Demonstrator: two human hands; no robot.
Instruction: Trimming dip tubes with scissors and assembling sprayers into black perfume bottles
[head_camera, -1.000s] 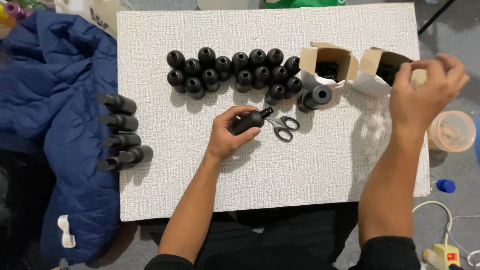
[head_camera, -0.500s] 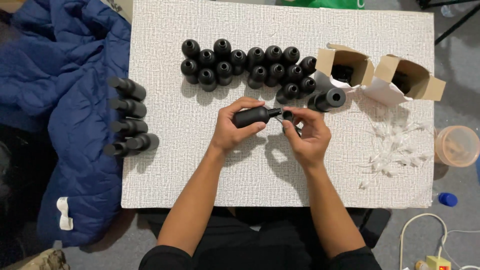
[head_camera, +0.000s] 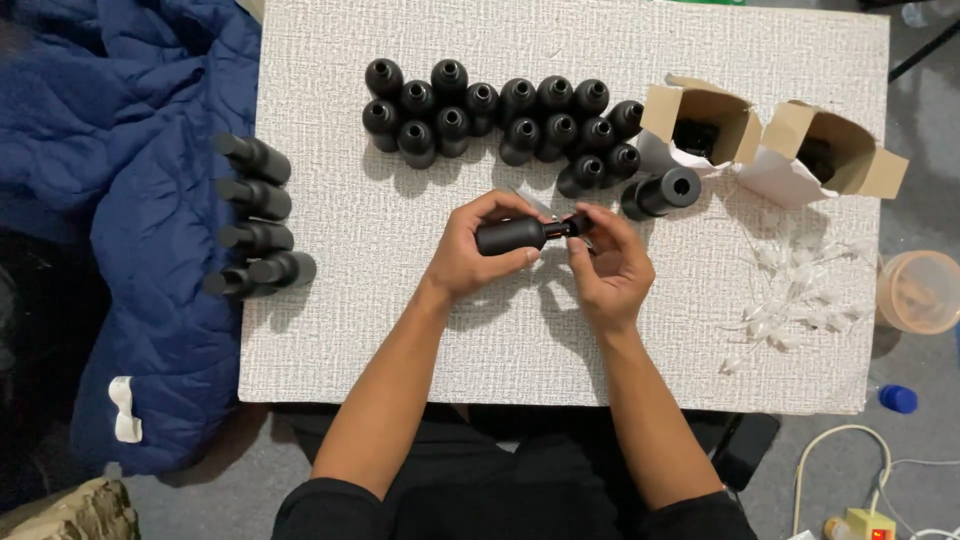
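Left hand (head_camera: 470, 255) grips a black bottle (head_camera: 510, 236) sideways above the surface (head_camera: 400, 320); right hand (head_camera: 605, 270) fingers pinch its neck — a slip there could drop the bottle.

Single head-mounted view, directed straight down from above the seated person. The white textured board (head_camera: 560, 330) fills most of the frame, seen at arm's length; the forearms enter from the lower edge. Floor is shown at the right margin, a blue jacket (head_camera: 120, 200) at the left.
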